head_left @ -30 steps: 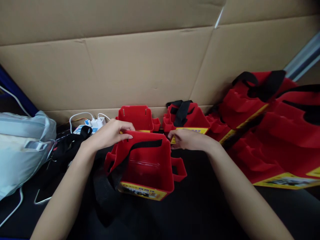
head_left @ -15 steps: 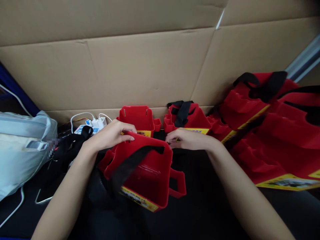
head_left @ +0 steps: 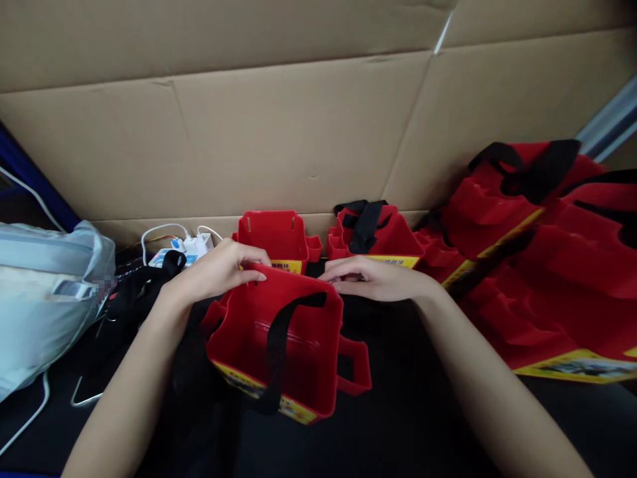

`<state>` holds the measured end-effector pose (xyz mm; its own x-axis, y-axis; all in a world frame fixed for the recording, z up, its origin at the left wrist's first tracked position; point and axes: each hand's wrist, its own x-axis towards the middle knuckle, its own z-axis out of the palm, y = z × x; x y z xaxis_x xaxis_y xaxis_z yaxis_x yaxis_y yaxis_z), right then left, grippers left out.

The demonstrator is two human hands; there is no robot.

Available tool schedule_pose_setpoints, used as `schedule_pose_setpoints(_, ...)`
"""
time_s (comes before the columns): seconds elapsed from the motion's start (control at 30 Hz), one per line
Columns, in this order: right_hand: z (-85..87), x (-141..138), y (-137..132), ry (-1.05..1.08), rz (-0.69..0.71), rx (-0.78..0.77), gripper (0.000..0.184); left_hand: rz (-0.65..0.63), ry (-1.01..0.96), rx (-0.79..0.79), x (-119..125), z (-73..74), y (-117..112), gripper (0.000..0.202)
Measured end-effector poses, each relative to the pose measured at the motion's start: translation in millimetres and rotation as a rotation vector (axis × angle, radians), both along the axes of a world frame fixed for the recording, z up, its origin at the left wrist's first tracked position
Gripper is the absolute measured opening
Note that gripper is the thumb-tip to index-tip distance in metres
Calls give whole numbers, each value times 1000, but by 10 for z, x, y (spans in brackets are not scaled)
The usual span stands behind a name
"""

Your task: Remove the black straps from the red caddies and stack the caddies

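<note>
A red plastic box (head_left: 298, 358) with a yellow label and a side loop lies in front of me on a dark surface. A black strap (head_left: 277, 345) runs across its open top and hangs over the near wall. My left hand (head_left: 219, 269) grips the box's far rim at the left corner, thumb inside. My right hand (head_left: 373, 279) pinches the far right corner where the strap's end meets the rim.
Two more red boxes (head_left: 273, 236) (head_left: 383, 236) stand against the cardboard wall (head_left: 279, 133) behind. A pile of red boxes with black straps (head_left: 547, 245) fills the right. A white power strip (head_left: 182, 249), black straps (head_left: 139, 292) and a grey bag (head_left: 44, 292) lie left.
The box has tilted and turned a little to the left. The black strap swung from lying along the far rim to hanging across the opening. My right hand shifted leftward onto the corner.
</note>
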<state>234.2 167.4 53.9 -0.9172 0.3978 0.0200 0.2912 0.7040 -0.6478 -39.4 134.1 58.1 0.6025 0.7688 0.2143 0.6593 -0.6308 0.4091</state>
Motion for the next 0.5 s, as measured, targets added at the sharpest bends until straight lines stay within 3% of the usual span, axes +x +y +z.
schedule_pose_setpoints(0.2, -46, 47, 56, -104, 52, 22, 33, 4, -8, 2, 8, 5, -7, 10)
schedule_pose_setpoints(0.4, -363, 136, 255, -510, -457, 204, 8, -11, 7, 29, 0, -3, 9, 12)
schedule_pose_setpoints(0.5, -367, 143, 252, -518, -485, 218, 21, 4, 6, 29, 14, 2, -3, 11)
